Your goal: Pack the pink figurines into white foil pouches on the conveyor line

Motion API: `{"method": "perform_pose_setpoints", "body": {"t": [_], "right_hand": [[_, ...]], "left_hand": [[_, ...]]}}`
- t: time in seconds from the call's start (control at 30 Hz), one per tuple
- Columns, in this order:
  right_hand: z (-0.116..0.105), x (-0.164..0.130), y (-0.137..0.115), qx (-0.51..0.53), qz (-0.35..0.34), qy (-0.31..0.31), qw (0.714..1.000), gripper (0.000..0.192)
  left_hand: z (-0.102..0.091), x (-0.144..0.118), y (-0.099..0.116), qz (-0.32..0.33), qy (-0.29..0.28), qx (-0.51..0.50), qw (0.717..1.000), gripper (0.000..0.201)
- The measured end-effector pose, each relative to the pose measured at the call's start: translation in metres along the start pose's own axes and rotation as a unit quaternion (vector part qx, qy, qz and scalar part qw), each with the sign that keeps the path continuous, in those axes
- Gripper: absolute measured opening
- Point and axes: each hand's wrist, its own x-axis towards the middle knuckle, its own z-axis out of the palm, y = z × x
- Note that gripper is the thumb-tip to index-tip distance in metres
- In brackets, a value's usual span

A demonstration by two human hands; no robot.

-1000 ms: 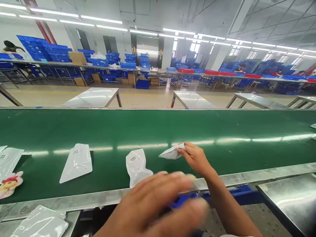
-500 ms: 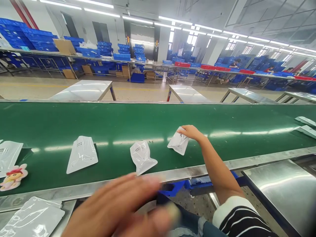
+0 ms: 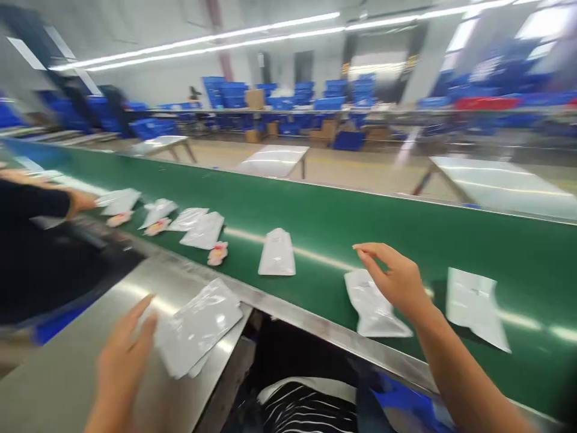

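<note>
Handling such thin, slick-looking film well is likely calling for a light pinch at one edge, lifting a single pouch while its neighbours are lying undisturbed, and squaring any overlapping corners. The left hand [image 3: 124, 355], blurred, is holding its thumb and fingers wide apart, with nothing visible in its grasp; the stack of glossy white flat plastic pouches [image 3: 202, 322] is lying just beside it at two o'clock, on a grey brushed-metal table [image 3: 139, 282]. Whether the fingers are touching the stack, I cannot tell. The right hand [image 3: 383, 267] is hovering over a long green conveyor belt [image 3: 324, 210], thumb and forefinger tips drawn narrowly together, nothing visible between them. A creased white plastic pouch [image 3: 374, 316] is lying partly behind it at seven o'clock, another wrinkled white pouch [image 3: 473, 307] is sitting at four o'clock, and a smoother white pouch [image 3: 277, 252] is lying farther off at nine o'clock.
</note>
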Motion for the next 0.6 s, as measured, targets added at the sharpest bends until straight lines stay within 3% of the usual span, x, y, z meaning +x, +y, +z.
{"method": "perform_pose_setpoints", "body": {"t": [0.03,0.13,0.27,0.37,0.43,0.6], "right_hand": [[0.014,0.004,-0.015,0.041,-0.036,-0.037,0.998,0.020],[0.066,0.014,-0.060,0.111,-0.131,-0.188,0.967,0.022],[0.147,0.018,-0.110,0.075,-0.169,-0.358,0.915,0.030],[0.197,0.016,-0.133,-0.002,-0.152,-0.363,0.919,0.044],[0.219,0.015,-0.141,-0.031,-0.145,-0.350,0.925,0.046],[0.237,0.018,-0.140,0.002,-0.164,-0.360,0.918,0.018]], "left_hand": [[0.004,-0.002,-0.004,-0.030,-0.002,0.004,1.000,0.041],[0.028,-0.002,-0.017,-0.022,-0.012,-0.015,1.000,0.046],[0.064,-0.006,-0.027,-0.021,-0.048,-0.014,0.999,0.048],[0.083,-0.011,-0.023,-0.011,-0.069,0.007,0.998,0.044],[0.092,-0.012,-0.018,-0.015,-0.067,0.019,0.997,0.041],[0.099,-0.012,-0.012,-0.043,-0.053,-0.007,0.998,0.040]]}}
